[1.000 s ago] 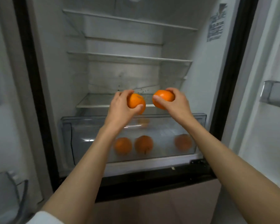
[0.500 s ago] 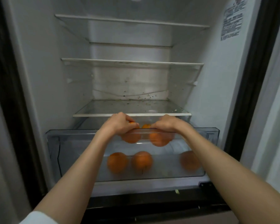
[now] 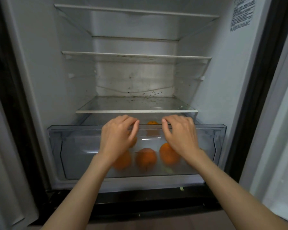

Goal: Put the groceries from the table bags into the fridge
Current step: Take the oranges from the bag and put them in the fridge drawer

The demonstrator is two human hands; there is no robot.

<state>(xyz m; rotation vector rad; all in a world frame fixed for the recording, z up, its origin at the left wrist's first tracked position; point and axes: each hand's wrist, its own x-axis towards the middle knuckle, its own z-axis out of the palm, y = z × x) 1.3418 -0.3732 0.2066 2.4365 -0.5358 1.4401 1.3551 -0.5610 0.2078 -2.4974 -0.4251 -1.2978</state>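
Note:
The fridge stands open in front of me with its clear crisper drawer [image 3: 73, 146] pulled out at the bottom. Several oranges lie inside it: one in the middle [image 3: 146, 157], one to its right [image 3: 167, 154], one at the left [image 3: 122, 161] partly behind my left wrist, and one at the back [image 3: 152, 123]. My left hand [image 3: 119, 137] and my right hand [image 3: 181, 133] hover over the drawer's front rim, fingers loosely spread and curled down, holding nothing. Part of another orange shows under my left hand's fingers.
Three glass shelves [image 3: 136, 111] above the drawer hold nothing. The fridge door [image 3: 283, 113] stands open at the right, and another door panel is at the left edge. A dark lower compartment front [image 3: 148, 201] lies below the drawer.
One second ago each hand held an orange above the drawer. Both hands lowered them into the drawer and let go; the hands are now empty and lifted at the rim.

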